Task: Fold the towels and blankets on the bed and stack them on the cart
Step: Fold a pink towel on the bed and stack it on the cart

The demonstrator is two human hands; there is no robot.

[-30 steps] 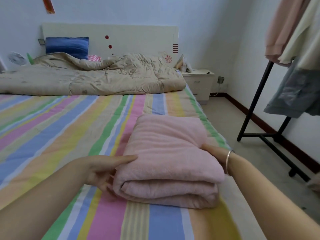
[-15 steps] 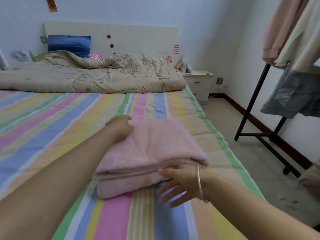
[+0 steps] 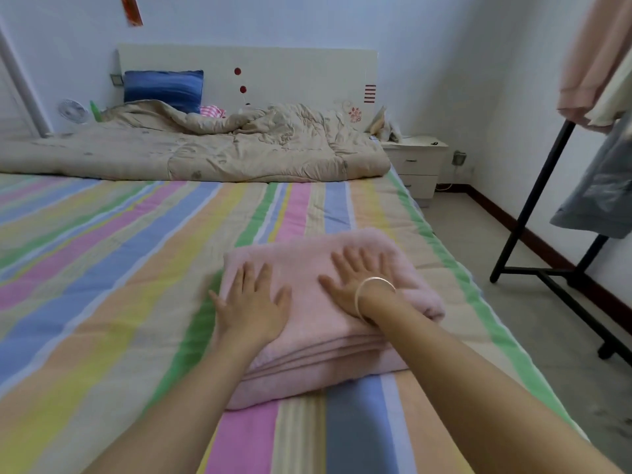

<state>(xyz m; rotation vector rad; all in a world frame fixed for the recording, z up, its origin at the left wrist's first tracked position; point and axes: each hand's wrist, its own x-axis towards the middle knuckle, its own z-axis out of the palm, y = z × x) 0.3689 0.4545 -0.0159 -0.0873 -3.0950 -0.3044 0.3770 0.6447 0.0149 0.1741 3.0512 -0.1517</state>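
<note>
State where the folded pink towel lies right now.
Head view: the folded pink towel lies near the right edge of the striped bed, the left hand and right hand flat on top.

Only one view was supplied, taken by a wide-angle camera worn on the person's head. It was aimed forward and down along the bed (image 3: pixel 102 268), from its near end toward the headboard (image 3: pixel 290 66) at the far wall. The left hand (image 3: pixel 253 306) and right hand (image 3: pixel 355 282) were seen close up, low in the middle of the frame, near the bed's right edge. The floor beside that edge and a clothes rack (image 3: pixel 528 205) were taken in at the right margin.
</note>
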